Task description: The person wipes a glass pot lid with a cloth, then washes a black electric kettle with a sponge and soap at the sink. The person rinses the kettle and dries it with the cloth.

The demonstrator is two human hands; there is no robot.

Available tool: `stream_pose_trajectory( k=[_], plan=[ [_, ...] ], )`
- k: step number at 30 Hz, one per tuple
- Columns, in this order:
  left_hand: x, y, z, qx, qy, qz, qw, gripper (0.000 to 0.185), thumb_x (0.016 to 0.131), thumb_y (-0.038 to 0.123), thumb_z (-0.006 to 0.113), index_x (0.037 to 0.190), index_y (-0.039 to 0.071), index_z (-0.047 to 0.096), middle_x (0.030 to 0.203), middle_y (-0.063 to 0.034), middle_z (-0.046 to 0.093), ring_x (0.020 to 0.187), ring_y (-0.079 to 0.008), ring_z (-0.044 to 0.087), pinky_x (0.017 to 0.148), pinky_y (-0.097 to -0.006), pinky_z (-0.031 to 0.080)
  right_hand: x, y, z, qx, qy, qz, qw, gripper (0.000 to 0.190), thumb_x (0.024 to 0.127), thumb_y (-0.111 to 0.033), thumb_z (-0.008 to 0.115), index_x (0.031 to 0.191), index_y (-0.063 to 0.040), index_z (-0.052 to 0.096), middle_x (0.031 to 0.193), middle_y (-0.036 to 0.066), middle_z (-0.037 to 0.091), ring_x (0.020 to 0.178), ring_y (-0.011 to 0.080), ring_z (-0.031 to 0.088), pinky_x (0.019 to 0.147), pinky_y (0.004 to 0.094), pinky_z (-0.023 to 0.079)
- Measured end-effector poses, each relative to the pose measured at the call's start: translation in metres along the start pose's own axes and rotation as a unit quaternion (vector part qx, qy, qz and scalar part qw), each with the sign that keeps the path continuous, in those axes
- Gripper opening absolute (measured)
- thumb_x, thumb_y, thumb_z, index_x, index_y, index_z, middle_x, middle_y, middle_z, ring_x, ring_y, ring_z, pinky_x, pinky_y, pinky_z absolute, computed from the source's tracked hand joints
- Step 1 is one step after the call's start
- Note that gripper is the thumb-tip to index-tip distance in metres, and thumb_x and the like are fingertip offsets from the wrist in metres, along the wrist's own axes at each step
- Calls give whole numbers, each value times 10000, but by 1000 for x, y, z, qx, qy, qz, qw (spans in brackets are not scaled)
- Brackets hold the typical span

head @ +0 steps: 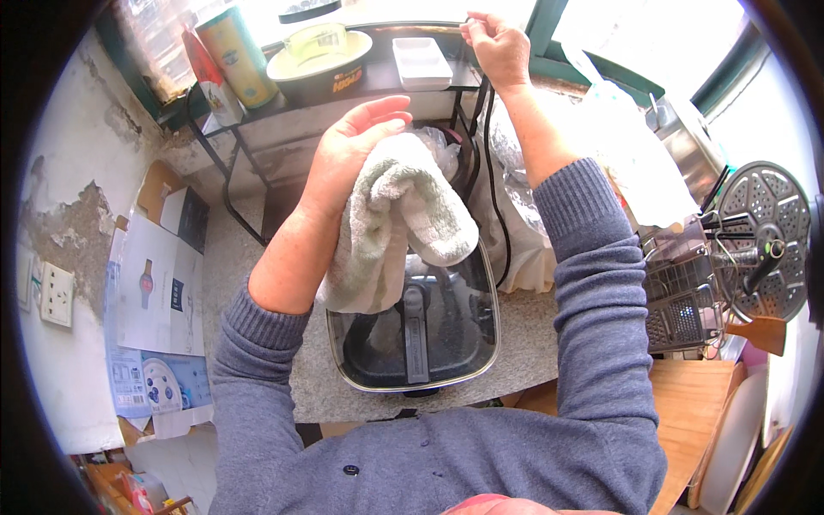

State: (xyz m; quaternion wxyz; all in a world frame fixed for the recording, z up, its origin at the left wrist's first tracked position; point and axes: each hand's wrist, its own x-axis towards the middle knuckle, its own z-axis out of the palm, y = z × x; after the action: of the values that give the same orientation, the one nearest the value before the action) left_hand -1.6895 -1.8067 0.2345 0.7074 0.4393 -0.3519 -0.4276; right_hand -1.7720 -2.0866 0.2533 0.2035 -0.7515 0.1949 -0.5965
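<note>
My left hand [354,145] holds a pale green-and-white terry towel [418,199], its fingers pointing right. The towel hangs in folds from the hand, over an electric frying pan with a glass lid [450,328]. The towel hides the pan's upper left part. The black lid handle [415,341] shows below the cloth. Raised at the upper right, my right hand [501,51] has its fingers curled at the end of the back rail of a black metal rack [225,174]. Whether it grips the rail or something small cannot be told.
On the rack stand a paper-towel roll [238,58], a black-and-cream bowl [315,74] and a white tray [421,64]. A black cord [501,212] hangs at the right. Flattened cartons [161,290] lean left; a utensil basket [682,290] and steamer plate [763,238] stand right.
</note>
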Motion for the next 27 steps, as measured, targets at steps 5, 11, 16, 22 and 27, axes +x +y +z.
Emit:
stream_pose_trajectory(
  k=[5, 11, 16, 22, 27],
  plan=[
    [-4, -1, -3, 5, 19, -8, 1000, 345, 947, 66, 650, 1288, 20, 620, 1123, -73, 679, 903, -101, 662, 783, -238, 546, -1, 1, 10, 10, -13, -13, 1000, 275, 892, -160, 633, 1135, -67, 723, 874, 81, 764, 828, 179, 727, 800, 301, 550],
    [-7, 0, -7, 10, 16, -3, 1000, 347, 945, 69, 655, 1286, 17, 620, 1126, -75, 678, 905, -105, 664, 787, -242, 549, 2, -4, 30, 249, -98, 180, 947, 344, 971, -71, 571, 1285, 68, 572, 1041, 150, 732, 949, 176, 712, 848, 286, 579],
    [-14, 0, -10, 5, 19, -18, 1000, 335, 945, 70, 655, 1274, 16, 628, 1122, -78, 680, 904, -107, 666, 790, -243, 550, 6, -2, 13, 314, -47, 150, 936, 330, 992, -44, 552, 1288, 100, 542, 1128, 180, 691, 1003, 194, 696, 852, 273, 592],
    [-7, -3, -12, 9, 11, -22, 1000, 326, 946, 75, 654, 1266, 20, 635, 1101, -77, 692, 890, -109, 671, 788, -249, 556, 6, -7, 2, 271, -99, 140, 947, 335, 980, -70, 584, 1277, 83, 555, 1163, 183, 681, 1086, 203, 670, 908, 277, 573],
    [-6, -4, -7, 3, 6, -34, 999, 320, 943, 81, 658, 1257, 18, 640, 1088, -77, 696, 903, -116, 671, 801, -256, 554, 7, -9, 5, 320, -133, 234, 908, 308, 1010, -122, 542, 1242, 80, 564, 1160, 214, 680, 1068, 270, 691, 959, 340, 572]
  ],
)
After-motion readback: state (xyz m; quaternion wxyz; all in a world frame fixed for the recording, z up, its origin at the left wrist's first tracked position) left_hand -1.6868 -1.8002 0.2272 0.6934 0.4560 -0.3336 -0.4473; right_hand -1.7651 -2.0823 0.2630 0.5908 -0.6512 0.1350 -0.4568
